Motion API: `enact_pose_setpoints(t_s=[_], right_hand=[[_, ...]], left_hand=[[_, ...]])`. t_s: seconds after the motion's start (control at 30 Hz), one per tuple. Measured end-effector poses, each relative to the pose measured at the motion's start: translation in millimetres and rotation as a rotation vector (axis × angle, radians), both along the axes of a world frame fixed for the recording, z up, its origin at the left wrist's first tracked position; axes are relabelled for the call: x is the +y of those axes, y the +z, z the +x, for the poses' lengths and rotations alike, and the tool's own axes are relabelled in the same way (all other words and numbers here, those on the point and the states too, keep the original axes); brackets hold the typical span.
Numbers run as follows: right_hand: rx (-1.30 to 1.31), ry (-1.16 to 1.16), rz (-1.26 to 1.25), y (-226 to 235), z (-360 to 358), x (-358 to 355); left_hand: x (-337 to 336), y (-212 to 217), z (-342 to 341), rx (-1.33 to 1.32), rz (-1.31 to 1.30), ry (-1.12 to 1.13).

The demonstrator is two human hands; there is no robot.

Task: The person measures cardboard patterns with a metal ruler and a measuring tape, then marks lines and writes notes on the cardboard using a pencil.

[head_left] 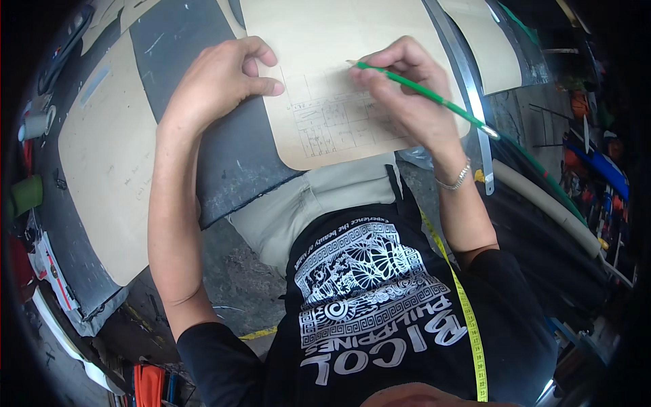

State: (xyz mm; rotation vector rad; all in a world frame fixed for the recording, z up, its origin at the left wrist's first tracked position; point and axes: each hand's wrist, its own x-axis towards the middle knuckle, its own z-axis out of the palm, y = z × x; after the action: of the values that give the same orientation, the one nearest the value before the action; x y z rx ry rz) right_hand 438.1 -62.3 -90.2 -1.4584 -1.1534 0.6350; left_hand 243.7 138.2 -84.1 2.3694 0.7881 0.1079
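My right hand [407, 91] grips a green pencil [434, 98], its tip resting on a tan cardboard pattern piece [339, 41] near a pencilled grid of small boxes [332, 125]. My left hand [220, 78] is loosely curled, its fingers pressing on the left edge of that same piece where it overlaps dark grey fabric [224, 163]. A silver bracelet [456, 180] circles my right wrist. The pencil tip area is partly hidden by my fingers.
A second tan pattern piece [108, 163] lies to the left on the dark fabric. A metal ruler [475, 102] runs along the right side. A yellow tape measure [468, 319] hangs over my black shirt. Thread cones [30, 125] and tools crowd both edges.
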Motion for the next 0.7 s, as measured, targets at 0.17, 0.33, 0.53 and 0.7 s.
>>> enact_pose_setpoints(t_s=[0.17,0.33,0.53,0.7], right_hand=[[-0.089,-0.072,-0.11,-23.8,-5.6,5.0],[-0.192,-0.06,-0.179,-23.6,-5.3,1.2],[-0.272,-0.026,-0.166,-25.4,-8.0,3.2],[-0.329,-0.038,-0.169,-22.0,-8.5,4.0]], left_hand=[[-0.5,-1.0,0.5,-0.011,-0.018,0.009],[-1.5,-2.7,2.4,0.007,-0.018,0.014],[-0.7,-3.8,-2.1,-0.006,-0.022,0.009],[-0.1,-4.2,0.1,-0.008,-0.032,0.001]])
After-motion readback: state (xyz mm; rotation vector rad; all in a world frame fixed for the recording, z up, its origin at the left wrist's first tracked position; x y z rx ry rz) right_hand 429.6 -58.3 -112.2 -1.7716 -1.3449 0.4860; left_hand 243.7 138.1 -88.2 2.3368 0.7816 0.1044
